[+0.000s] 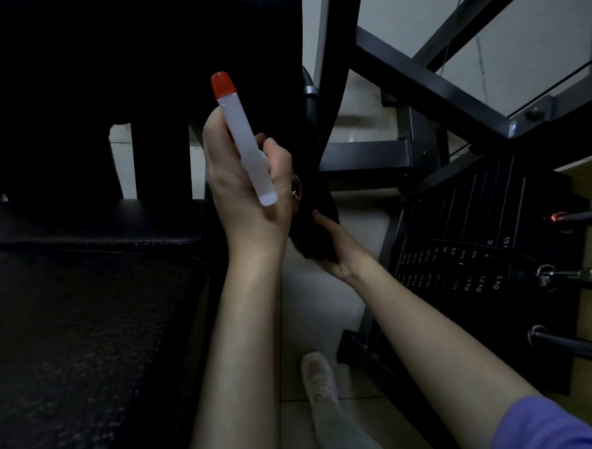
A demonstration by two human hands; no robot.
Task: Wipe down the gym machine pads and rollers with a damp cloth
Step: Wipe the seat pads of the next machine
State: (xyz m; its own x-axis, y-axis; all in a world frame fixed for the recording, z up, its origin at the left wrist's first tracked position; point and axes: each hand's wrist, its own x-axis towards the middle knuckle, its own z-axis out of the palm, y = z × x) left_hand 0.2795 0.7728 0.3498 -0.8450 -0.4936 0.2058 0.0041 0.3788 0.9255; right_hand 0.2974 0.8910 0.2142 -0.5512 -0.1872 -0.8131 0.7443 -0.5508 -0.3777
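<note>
L hand [244, 210] gripping slim white plastic bottle w/ red cap [243, 141]; R hand [341, 256] clutching dark cloth [317, 238] beside black padded seat [87, 321].

Weight stack [458, 215] label: "5 kg", "12 kg", "19 kg" legible; "15" higher up; smaller figures blurred.

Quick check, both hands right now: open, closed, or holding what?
Left hand: grips the red-capped white bottle.
Right hand: holds the dark cloth.

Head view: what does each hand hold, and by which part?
The left hand grips the slim white red-capped bottle round its lower half. The right hand holds the black cloth by its lower end.
</note>
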